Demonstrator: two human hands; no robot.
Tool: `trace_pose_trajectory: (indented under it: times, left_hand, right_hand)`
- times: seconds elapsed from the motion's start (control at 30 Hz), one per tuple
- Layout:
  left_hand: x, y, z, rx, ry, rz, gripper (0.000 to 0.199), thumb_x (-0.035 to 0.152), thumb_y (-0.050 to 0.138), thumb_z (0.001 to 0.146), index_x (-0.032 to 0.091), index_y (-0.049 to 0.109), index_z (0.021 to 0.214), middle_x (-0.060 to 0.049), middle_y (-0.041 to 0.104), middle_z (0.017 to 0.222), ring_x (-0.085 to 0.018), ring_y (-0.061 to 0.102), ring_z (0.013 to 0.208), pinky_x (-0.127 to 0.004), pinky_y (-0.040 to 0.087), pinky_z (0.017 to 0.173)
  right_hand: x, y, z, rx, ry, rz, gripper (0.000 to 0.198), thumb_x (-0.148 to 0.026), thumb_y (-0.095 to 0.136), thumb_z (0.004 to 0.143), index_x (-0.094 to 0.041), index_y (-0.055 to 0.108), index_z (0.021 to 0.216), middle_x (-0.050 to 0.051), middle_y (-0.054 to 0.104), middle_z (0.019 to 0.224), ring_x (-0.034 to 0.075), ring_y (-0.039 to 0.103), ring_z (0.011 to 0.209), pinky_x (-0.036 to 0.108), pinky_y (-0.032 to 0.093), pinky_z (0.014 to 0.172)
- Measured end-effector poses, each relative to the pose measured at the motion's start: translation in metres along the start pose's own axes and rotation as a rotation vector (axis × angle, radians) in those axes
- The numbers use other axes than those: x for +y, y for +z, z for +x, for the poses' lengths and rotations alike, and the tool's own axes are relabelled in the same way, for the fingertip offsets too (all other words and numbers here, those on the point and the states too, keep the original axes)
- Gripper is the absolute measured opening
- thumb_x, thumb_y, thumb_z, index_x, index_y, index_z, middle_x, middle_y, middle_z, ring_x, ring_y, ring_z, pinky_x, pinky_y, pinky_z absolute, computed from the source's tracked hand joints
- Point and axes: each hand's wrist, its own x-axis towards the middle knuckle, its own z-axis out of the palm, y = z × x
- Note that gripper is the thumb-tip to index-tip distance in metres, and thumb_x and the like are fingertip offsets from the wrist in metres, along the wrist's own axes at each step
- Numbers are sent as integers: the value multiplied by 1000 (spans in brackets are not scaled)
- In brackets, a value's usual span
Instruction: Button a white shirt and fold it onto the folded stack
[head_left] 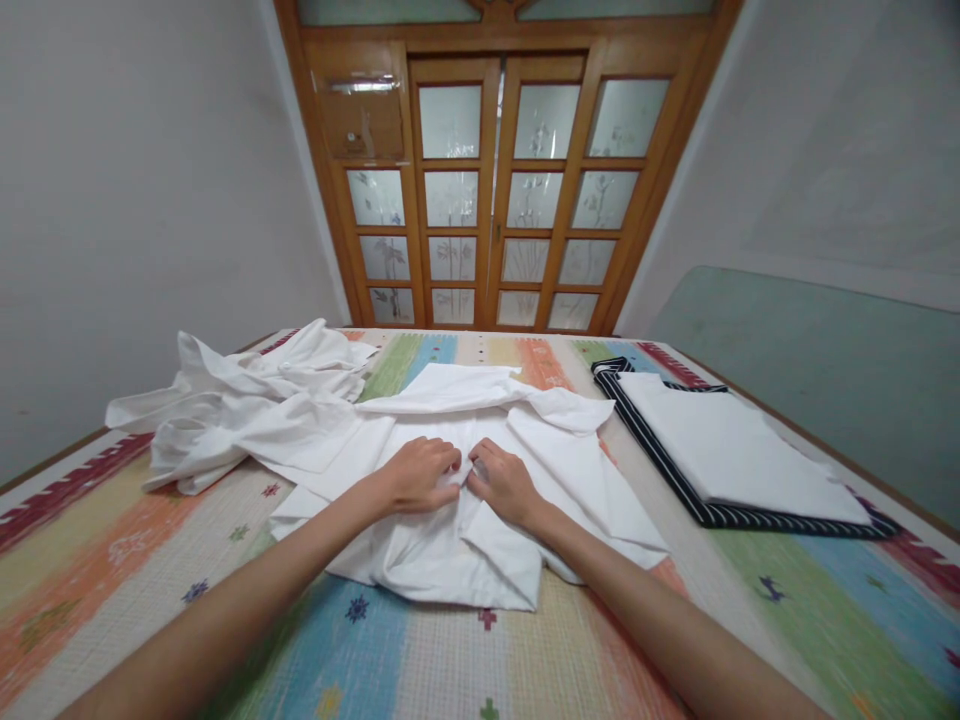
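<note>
A white shirt [450,560] lies spread and creased on the table in front of me, its folds loose on both sides. Over its middle, my left hand [421,475] has curled fingers pinching the cloth near the centre line. Just beside it my right hand [504,484] is closed on the same strip of fabric, fingertips bent down. The two hands almost meet, with a small gap between them. Whatever small part of the shirt sits under the fingertips is hidden.
Crumpled white cloth [247,415] lies at the left, touching the shirt. On the right, a folded white garment [750,455] rests on a black striped one [701,515]. A colourful patterned tablecloth [405,650] covers the table. Wooden glazed doors [491,200] stand behind.
</note>
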Motion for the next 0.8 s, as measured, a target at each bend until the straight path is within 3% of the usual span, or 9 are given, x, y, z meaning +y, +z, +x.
trace_pose_trajectory:
  times: [0.2, 0.43, 0.6, 0.8]
  left_hand:
    - [0, 22, 20, 57, -56, -84, 6, 22, 54, 73, 18, 58, 74, -4, 63, 72, -19, 58, 66, -27, 37, 59]
    - [-5, 54, 12, 273, -82, -402, 4, 21, 54, 74, 17, 56, 73, -1, 60, 68, -14, 52, 63, -25, 37, 62]
    - [-18, 55, 11, 187, -129, -720, 19, 32, 55, 81, 15, 61, 73, 3, 54, 61, -10, 45, 58, -22, 34, 57]
    - [-31, 52, 13, 130, -164, -968, 33, 45, 63, 75, 14, 59, 66, 6, 43, 54, -8, 36, 53, -21, 27, 52]
  right_hand:
    - [8, 1, 0, 3, -65, 177, 21, -6, 49, 79, -21, 55, 92, 2, 59, 96, 16, 57, 88, 27, 43, 78]
    - [7, 0, 1, -20, -56, 199, 20, -7, 50, 79, -20, 60, 90, 3, 62, 93, 16, 58, 85, 27, 44, 78]
    - [11, 1, 2, 21, -23, 193, 16, -11, 54, 81, -19, 65, 87, 4, 65, 89, 16, 60, 82, 27, 44, 75]
    - [20, 0, 7, 8, 62, 273, 7, -20, 62, 80, -18, 68, 78, 3, 66, 76, 14, 57, 67, 26, 43, 66]
